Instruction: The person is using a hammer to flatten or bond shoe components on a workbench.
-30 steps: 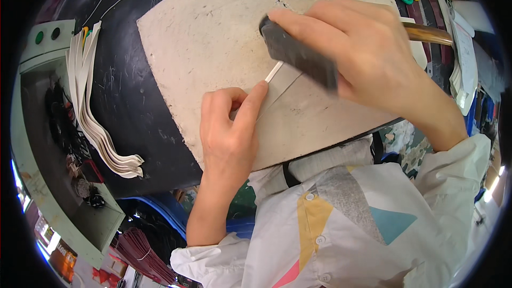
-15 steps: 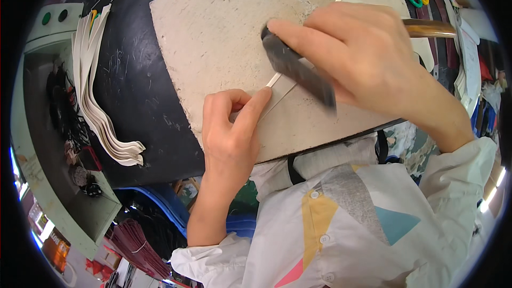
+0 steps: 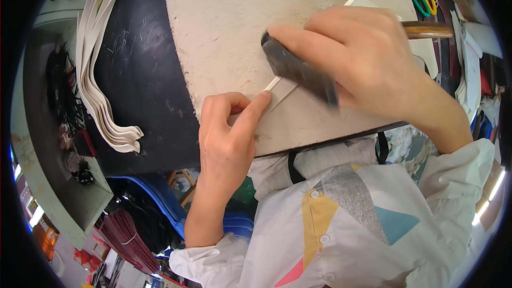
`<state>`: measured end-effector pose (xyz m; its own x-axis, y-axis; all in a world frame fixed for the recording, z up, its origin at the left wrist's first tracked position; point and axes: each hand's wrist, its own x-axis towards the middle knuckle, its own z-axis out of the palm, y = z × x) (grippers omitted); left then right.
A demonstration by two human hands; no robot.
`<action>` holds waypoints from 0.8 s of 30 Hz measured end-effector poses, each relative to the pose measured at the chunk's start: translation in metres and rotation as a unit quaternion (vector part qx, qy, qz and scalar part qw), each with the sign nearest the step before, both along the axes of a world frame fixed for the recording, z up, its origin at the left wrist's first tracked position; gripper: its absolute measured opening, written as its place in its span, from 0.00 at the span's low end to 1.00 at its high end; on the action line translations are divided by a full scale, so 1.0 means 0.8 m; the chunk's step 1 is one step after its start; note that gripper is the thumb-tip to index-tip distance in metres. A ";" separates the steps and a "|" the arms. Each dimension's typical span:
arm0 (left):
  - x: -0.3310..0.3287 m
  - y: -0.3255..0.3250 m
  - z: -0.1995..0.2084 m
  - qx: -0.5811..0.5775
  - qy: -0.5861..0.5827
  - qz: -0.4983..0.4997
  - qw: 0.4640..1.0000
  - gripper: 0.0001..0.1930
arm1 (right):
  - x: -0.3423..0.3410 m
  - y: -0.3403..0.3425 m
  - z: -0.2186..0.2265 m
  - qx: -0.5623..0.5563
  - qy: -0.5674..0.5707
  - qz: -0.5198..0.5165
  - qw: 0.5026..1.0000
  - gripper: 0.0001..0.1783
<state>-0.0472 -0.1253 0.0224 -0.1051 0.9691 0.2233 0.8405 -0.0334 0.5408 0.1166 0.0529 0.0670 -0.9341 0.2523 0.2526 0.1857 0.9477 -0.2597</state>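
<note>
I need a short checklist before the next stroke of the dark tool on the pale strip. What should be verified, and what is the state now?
1. Left hand pins the pale strip to the board: ok.
2. Right hand grips the dark tool firmly: ok.
3. Left fingertip clear of the tool: not ok, it lies very close.
4. Tool's working edge touches the strip: cannot tell, hidden.
5. Board lies flat on the black surface: ok.

L hand (image 3: 226, 138) palm down, index finger (image 3: 252, 114) stretched fwd, other fingers curled, forearm rising from lower edge, R hand (image 3: 357, 61) fingers closed in a grip, wrist bent, white sleeve at R
</note>
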 end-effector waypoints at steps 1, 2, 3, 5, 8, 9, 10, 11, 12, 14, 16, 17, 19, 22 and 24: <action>0.001 -0.004 -0.004 0.009 -0.014 0.005 1.000 0.22 | -0.002 -0.004 0.004 -0.045 0.010 0.012 0.999 0.35; 0.000 -0.006 -0.006 0.016 -0.015 0.003 1.000 0.23 | 0.000 -0.011 0.011 -0.091 0.019 0.022 0.995 0.35; -0.001 -0.008 -0.007 0.023 -0.015 0.001 1.000 0.24 | -0.001 -0.013 0.009 -0.105 0.016 0.026 0.994 0.34; -0.005 -0.008 -0.006 0.011 -0.018 -0.008 1.000 0.24 | -0.004 -0.010 -0.007 -0.099 -0.002 0.025 0.995 0.32; -0.007 -0.013 0.003 -0.018 -0.006 0.006 1.000 0.23 | -0.008 -0.010 0.000 -0.098 0.000 0.041 0.994 0.33; -0.004 -0.014 0.001 0.005 -0.023 0.025 0.999 0.22 | -0.010 -0.012 0.010 -0.109 0.009 0.053 0.993 0.33; -0.006 -0.017 -0.001 0.007 -0.018 0.021 1.000 0.21 | -0.011 -0.015 0.008 -0.110 0.003 0.059 0.992 0.32; -0.007 -0.018 -0.002 0.010 -0.014 0.013 1.000 0.21 | -0.010 -0.018 0.007 -0.110 -0.004 0.061 0.992 0.32; -0.007 -0.018 -0.002 0.013 -0.011 0.006 1.000 0.21 | -0.010 -0.019 0.005 -0.110 -0.009 0.065 0.992 0.32; -0.009 -0.015 0.002 0.005 -0.032 0.009 0.999 0.19 | -0.015 -0.008 -0.004 -0.046 -0.040 0.052 0.997 0.32; -0.009 -0.018 0.002 -0.006 -0.052 0.019 0.998 0.19 | -0.017 -0.014 0.008 -0.043 -0.013 0.060 0.997 0.33; -0.006 -0.023 -0.001 0.014 -0.017 0.004 1.000 0.16 | -0.016 -0.018 0.011 -0.096 -0.003 0.066 0.993 0.33; 0.006 -0.030 -0.007 0.054 0.114 -0.018 0.992 0.14 | -0.017 -0.022 0.006 -0.092 -0.019 0.075 0.993 0.33; 0.021 -0.044 -0.003 0.034 0.206 -0.032 0.977 0.15 | -0.025 -0.018 -0.002 -0.058 -0.028 0.074 0.995 0.34; 0.029 -0.052 -0.003 0.023 0.226 -0.021 0.974 0.17 | -0.028 -0.025 0.008 -0.061 -0.010 0.088 0.994 0.32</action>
